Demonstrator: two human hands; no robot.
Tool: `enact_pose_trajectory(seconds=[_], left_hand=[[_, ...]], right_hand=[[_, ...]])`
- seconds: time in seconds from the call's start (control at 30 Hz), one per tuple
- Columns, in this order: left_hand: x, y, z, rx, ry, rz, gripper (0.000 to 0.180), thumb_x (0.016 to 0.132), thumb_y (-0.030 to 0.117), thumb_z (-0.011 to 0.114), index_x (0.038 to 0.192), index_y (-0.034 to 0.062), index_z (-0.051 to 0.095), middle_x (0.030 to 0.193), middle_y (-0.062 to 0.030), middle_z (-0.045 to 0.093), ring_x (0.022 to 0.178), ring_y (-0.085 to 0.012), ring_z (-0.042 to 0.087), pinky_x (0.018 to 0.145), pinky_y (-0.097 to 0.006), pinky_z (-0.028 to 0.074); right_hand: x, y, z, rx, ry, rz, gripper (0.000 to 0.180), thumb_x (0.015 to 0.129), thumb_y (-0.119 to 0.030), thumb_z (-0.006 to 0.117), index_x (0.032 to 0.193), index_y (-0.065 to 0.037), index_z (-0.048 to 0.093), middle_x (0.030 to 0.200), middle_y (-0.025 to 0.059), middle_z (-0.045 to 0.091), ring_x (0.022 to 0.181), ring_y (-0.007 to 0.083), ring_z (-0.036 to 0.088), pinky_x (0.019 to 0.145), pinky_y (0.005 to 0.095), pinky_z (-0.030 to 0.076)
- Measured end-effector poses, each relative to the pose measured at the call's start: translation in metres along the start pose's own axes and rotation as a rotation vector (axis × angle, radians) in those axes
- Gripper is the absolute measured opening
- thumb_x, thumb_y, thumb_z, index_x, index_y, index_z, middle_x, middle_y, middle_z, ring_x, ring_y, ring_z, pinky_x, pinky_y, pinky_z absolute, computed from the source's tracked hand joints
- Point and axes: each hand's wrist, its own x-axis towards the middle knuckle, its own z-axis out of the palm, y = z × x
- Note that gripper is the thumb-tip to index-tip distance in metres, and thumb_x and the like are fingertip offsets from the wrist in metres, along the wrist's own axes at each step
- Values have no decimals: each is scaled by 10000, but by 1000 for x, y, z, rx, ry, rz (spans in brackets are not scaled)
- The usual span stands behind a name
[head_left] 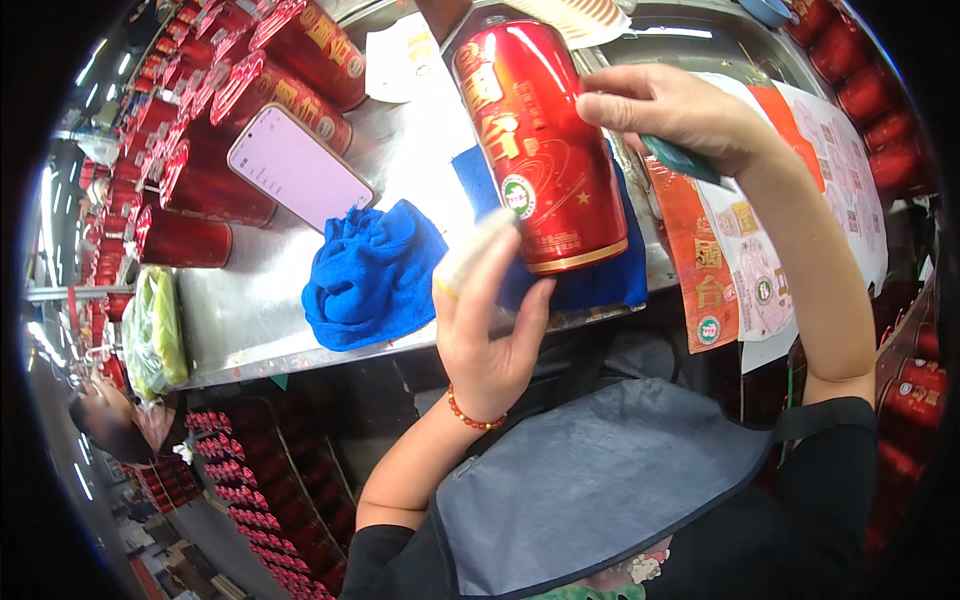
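Note:
A glossy red cylindrical tin (540, 150) with gold decoration and a gold rim lies tilted over a flat blue cloth (600, 280) on the steel table (250, 310). My left hand (490, 320) cups its lower end from below, one finger taped white, a red bead bracelet on the wrist. My right hand (670, 110) rests on the tin's upper right side and pinches a small dark green card-like tool (680, 160) against it.
A crumpled blue cloth (370, 270) and a phone with a lit pink screen (298, 165) lie left of the tin. Several red tins (270, 90) are stacked at the back left, more at the right edge (880, 100). Printed red-and-white label sheets (760, 240) hang at the right.

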Motion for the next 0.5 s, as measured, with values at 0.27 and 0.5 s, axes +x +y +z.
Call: enact_pose_trajectory(seconds=[0.27, 0.5], left_hand=[[1, -2, -10, 245, -107, 435, 401, 678, 11, 785, 1071, 90, 792, 1122, -41, 726, 1085, -268, 637, 850, -361, 565], [34, 11, -2, 329, -273, 600, 412, 702, 101, 711, 1109, 117, 770, 1132, -16, 670, 1164, -237, 534, 870, -364, 556]], right_hand=[[3, -6, 12, 218, -105, 52, 695, 847, -498, 798, 1281, 2, 587, 1056, 9, 676, 805, -2, 575, 671, 153, 477], [10, -4, 19, 244, -53, -15, 830, 747, -584, 845, 1251, 42, 635, 1141, 158, 704, 1023, 193, 677, 934, 292, 518]])
